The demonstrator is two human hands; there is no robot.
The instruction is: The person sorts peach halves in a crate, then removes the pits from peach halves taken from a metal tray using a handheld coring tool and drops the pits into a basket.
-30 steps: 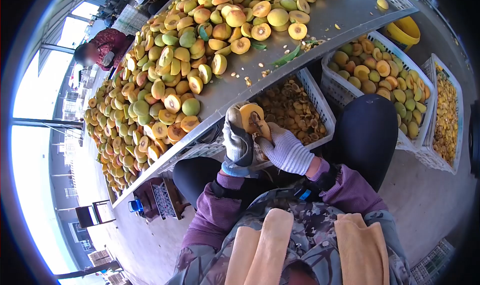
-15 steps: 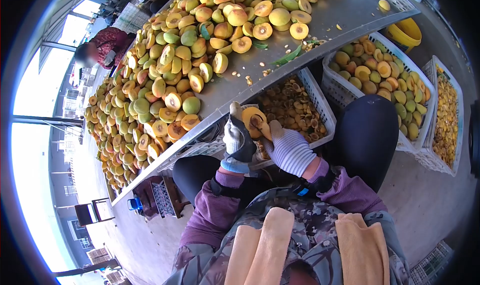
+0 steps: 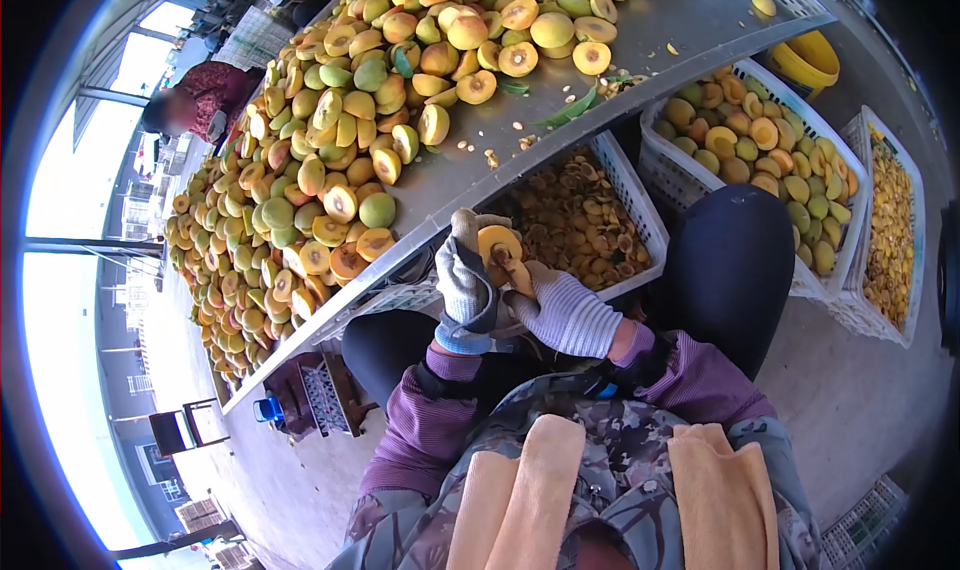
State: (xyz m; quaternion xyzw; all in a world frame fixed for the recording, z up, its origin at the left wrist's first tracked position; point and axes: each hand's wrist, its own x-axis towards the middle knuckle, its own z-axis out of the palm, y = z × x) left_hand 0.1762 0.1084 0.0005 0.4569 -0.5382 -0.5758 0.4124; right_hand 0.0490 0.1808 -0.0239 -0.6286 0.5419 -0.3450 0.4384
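Centrally, a cut fruit lies between the gloved hands, near the edge of the metal table; the left hand curls its fingers around it, the right hand adjoins, finger closure indistinguishable.

Left hand curled inward, fruit lower

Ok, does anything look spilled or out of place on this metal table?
Mildly: pale bits and a green leaf lie loose near the edge of the metal table, and one yellow fruit piece sits alone at the far corner, away from the fruit pile.
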